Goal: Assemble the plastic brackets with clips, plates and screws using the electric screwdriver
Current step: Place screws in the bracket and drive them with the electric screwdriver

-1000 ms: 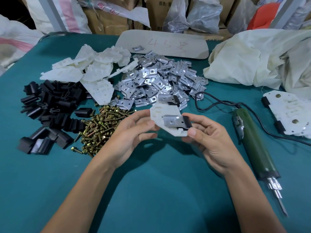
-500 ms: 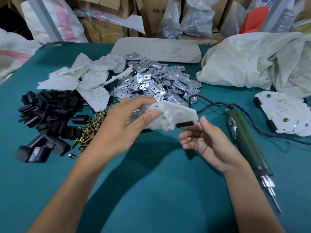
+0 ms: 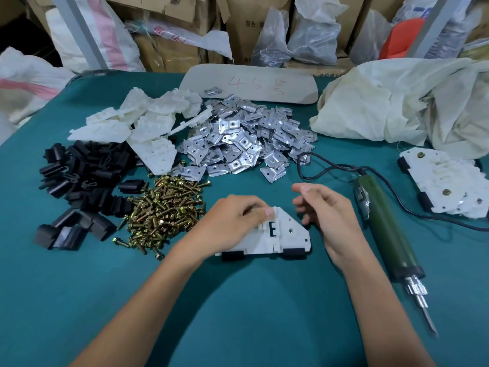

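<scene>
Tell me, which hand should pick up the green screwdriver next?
Probably the right hand. It holds nothing and hovers just beside the green screwdriver. The left hand is busy holding the white bracket down on the table, and it is farther from the tool.

This is a small assembly workshop. Heaps of screws (image 3: 164, 207), plates (image 3: 238, 144) and clips (image 3: 79, 176) cover the table (image 3: 238, 313). Boxes (image 3: 239, 27) and sacks (image 3: 105, 30) crowd the top.
</scene>
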`<state>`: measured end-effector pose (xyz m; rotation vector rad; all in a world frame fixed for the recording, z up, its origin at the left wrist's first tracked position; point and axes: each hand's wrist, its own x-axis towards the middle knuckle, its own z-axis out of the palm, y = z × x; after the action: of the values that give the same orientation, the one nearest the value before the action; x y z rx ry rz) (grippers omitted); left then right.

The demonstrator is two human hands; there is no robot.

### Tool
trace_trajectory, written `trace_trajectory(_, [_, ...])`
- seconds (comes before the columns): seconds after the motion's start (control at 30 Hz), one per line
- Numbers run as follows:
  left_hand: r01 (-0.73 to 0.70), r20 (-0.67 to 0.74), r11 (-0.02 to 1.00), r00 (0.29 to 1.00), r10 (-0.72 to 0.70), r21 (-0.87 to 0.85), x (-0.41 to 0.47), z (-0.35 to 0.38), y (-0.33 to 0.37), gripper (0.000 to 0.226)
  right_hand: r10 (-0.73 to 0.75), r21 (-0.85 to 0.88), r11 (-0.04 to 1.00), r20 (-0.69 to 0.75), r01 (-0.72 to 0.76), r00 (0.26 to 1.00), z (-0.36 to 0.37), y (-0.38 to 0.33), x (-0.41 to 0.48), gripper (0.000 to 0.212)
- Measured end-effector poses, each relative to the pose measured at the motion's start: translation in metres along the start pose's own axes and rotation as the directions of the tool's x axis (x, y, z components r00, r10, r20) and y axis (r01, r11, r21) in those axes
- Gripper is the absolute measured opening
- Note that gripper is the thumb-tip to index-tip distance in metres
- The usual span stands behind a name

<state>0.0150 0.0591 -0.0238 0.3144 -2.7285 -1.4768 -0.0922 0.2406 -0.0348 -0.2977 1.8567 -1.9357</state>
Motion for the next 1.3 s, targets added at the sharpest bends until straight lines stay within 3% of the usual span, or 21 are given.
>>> trace_trajectory(0.2, [-0.041,-0.269,0.946,0.954,0.133,0.322,-0.004,-0.016,-0.008,0.014,-0.047,-0.091,0.995,0.005,0.047,0.999,0.003,0.005,-0.001,0.010])
trace_trajectory(0.33, [0.109,-0.369,0.836,0.922,0.117,0.537,-0.005,-0.052,-0.027,0.010,-0.058,-0.112,0.992,-0.004,0.058,0.998,0.005,0.007,-0.001,0.013])
trace_trajectory(0.73, [0.468,-0.520,0.580,0.849,-0.088,0.667,0.004,-0.052,-0.030,0.017,-0.061,-0.115,0.992,0.001,0.061,0.998,0.003,0.006,0.000,0.016])
trace_trajectory(0.9, [0.408,-0.471,0.628,0.879,-0.075,0.662,0.003,-0.052,-0.030,0.008,-0.054,-0.112,0.992,0.018,0.056,0.998,0.003,0.006,0.000,0.016])
trace_trajectory(1.1, [0.381,-0.425,0.567,0.903,-0.060,0.730,0.009,-0.046,-0.024,0.015,-0.061,-0.122,0.991,0.009,0.062,0.998,0.004,0.004,-0.002,0.017])
trace_trajectory(1.17, [0.333,-0.401,0.622,0.916,-0.034,0.708,0.011,-0.039,-0.018,0.014,-0.059,-0.126,0.990,0.003,0.059,0.998,0.004,0.003,-0.002,0.017])
trace_trajectory(1.3, [0.115,-0.325,0.874,0.944,0.051,0.472,0.006,-0.022,-0.004,0.005,-0.114,-0.146,0.983,-0.004,0.112,0.993,0.004,0.001,-0.004,0.016])
